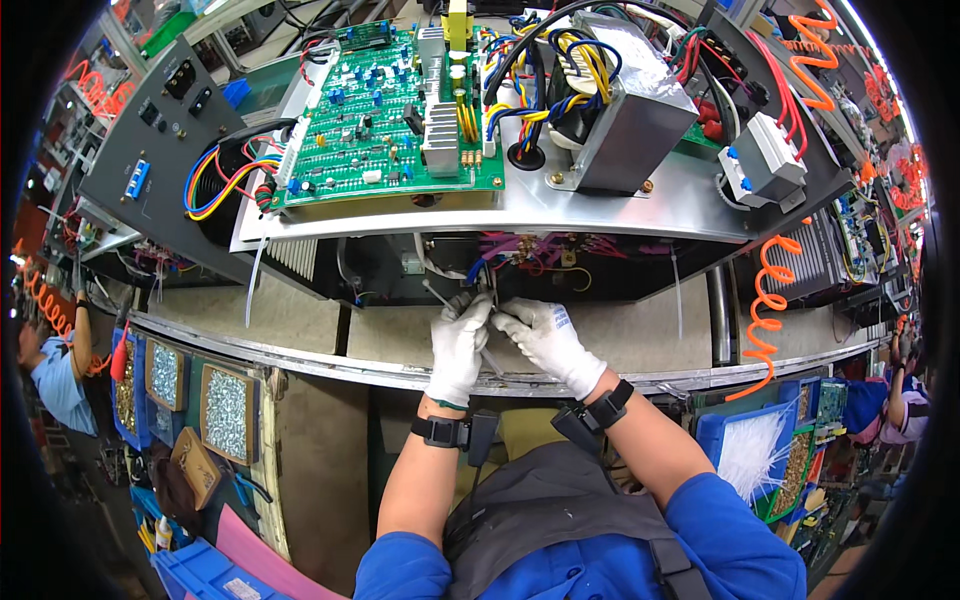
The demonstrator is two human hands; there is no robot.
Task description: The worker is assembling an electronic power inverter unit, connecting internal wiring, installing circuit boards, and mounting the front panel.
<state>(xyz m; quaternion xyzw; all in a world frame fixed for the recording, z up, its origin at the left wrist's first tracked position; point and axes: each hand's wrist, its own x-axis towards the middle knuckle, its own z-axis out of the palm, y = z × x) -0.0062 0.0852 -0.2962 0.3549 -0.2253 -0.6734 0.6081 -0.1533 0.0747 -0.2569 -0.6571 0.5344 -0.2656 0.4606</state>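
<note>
Both my hands wear white gloves and meet at the lower front opening of an electronics chassis (640, 215). My left hand (460, 345) is closed, fingers pinched, with a thin white cable tie (433, 290) sticking out beside it. Close by on its right, my right hand (548, 340) is closed too, fingertips pressed together; what they grip is hidden. Blue and dark wires (476, 270) run down to the fingertips. Purple wires with small connectors (545, 247) lie inside the opening. Above it sit a green circuit board (385, 130) and a metal-cased transformer (640, 120).
White cable ties hang from the chassis at left (256, 280) and right (679, 300). An orange coiled hose (768, 300) dangles at right. Screw trays (228, 412) stand at left, a blue bin of cable ties (740, 450) at right. Other people (68, 375) work at both sides.
</note>
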